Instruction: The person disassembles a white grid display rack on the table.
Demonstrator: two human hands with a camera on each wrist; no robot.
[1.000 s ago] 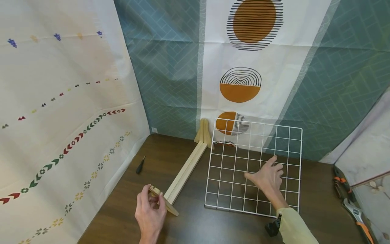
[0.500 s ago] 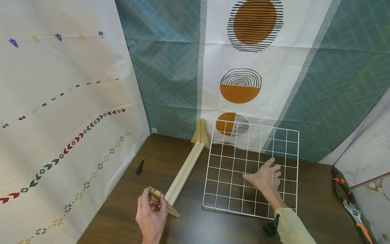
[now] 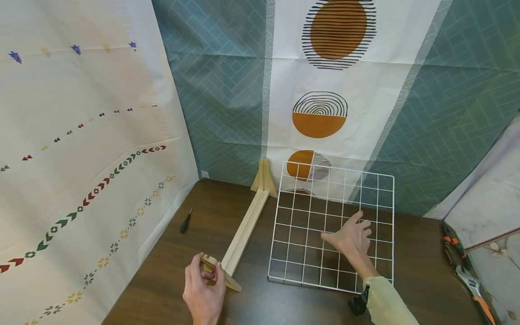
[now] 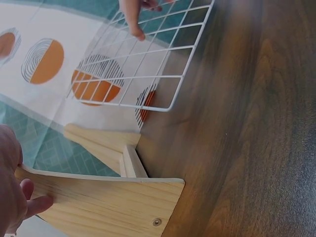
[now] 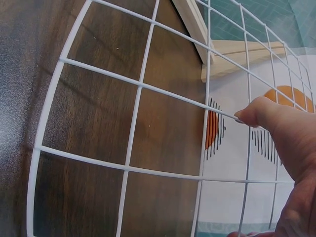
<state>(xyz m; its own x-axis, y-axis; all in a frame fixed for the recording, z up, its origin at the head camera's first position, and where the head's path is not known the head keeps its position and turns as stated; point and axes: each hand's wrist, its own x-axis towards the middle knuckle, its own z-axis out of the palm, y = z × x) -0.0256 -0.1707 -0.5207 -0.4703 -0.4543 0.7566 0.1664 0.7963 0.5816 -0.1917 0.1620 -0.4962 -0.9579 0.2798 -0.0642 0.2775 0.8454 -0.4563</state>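
My left hand (image 3: 204,289) grips the top of the near end piece (image 4: 108,200) of a pale wooden stand, thumb on one side and fingers on the other. A long grooved rail (image 3: 245,230) joins it to the matching far end piece (image 3: 264,177). To the right, my right hand (image 3: 350,239) holds a white wire grid panel (image 3: 302,225) near its middle, thumb and fingers spread across several squares. Its thumb touches a wire in the right wrist view; most of its other fingers are hidden there. The grid is tilted and stands apart from the rail.
A small dark screwdriver (image 3: 185,221) lies left of the stand on the brown table (image 3: 174,271). Orange-handled pliers (image 3: 456,246) and an adjustable wrench (image 3: 473,286) lie along the right edge. Patterned cloth (image 3: 227,113) hangs behind the table and at the left.
The grid and my right hand have shifted slightly left. The stand's far end has swung a little left, while its near end and my left hand have moved slightly right and nearer.
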